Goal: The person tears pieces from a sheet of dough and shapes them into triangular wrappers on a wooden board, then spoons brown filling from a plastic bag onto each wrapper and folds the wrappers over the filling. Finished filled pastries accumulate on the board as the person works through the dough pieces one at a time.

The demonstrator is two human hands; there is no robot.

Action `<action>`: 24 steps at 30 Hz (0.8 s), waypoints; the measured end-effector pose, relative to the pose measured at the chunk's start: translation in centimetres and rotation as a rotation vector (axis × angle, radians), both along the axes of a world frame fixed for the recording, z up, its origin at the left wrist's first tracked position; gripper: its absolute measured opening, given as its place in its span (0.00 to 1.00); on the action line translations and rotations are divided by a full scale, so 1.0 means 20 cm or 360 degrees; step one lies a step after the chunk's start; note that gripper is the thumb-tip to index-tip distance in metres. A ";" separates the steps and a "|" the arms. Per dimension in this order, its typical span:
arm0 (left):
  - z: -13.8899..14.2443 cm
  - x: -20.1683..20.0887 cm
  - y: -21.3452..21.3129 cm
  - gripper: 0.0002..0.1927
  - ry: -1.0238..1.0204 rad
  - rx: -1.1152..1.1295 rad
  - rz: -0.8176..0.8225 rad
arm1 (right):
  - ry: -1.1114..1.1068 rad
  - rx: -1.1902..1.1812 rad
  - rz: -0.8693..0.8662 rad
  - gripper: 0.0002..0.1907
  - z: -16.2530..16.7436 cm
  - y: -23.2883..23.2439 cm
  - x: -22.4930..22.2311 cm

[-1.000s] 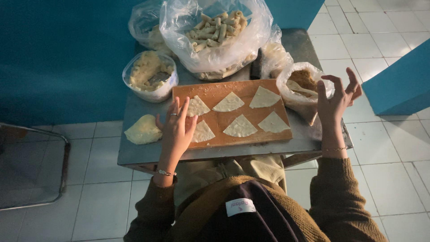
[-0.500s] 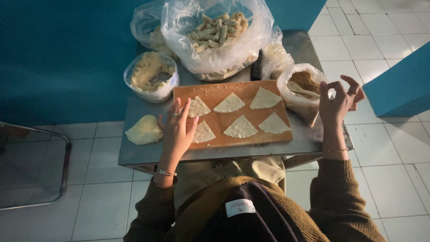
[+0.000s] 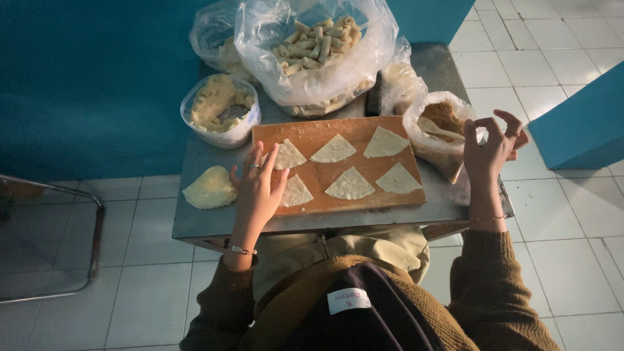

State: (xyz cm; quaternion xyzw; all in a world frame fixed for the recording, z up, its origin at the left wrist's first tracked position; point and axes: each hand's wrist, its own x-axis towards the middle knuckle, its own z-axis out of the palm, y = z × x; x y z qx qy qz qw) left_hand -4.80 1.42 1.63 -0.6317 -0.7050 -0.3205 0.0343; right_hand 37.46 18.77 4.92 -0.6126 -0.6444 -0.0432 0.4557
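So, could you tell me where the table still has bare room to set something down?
Bare metal shows along the front edge of the table, around the dough lump left of the left hand. The wooden board is free only between its wedges. The back, with bags and tub, is crowded.

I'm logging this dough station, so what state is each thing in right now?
Left hand: open, flat on the wooden cutting board.
Right hand: raised, fingertips pinched, apart from the board.
Triangular dough sheets: five, lying flat and unfolded.
Round plastic tub of filling: uncovered.
Clear bag of rolled pastries: open, nearly full.
Pale dough stack: on the metal table.
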 end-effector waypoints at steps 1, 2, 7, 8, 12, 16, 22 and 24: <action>0.00 0.00 0.00 0.32 -0.0001 -0.0001 -0.0002 | 0.0003 0.0000 0.0003 0.05 0.00 0.00 0.00; 0.00 0.00 0.00 0.31 -0.0002 -0.0002 -0.0004 | 0.0011 -0.0004 0.0008 0.05 0.00 0.00 0.00; 0.00 -0.01 0.00 0.31 0.0002 -0.0007 -0.0002 | 0.0040 -0.0008 0.0028 0.05 0.00 0.00 0.00; 0.00 0.00 0.00 0.31 0.0001 -0.0005 0.0000 | 0.0028 -0.0012 0.0019 0.05 0.00 0.00 0.00; -0.01 0.00 0.00 0.30 -0.0003 -0.0004 -0.0007 | 0.0011 -0.0017 0.0010 0.06 0.00 0.00 0.00; -0.01 -0.01 0.00 0.30 0.0005 0.0015 -0.0009 | 0.0009 -0.0007 0.0010 0.04 -0.01 0.00 0.00; -0.01 0.00 0.00 0.30 -0.0009 0.0008 -0.0001 | 0.0004 0.0010 0.0007 0.04 -0.01 0.01 0.00; -0.01 0.00 0.00 0.30 -0.0012 -0.0007 -0.0006 | 0.0022 0.0001 0.0014 0.04 -0.01 0.01 0.00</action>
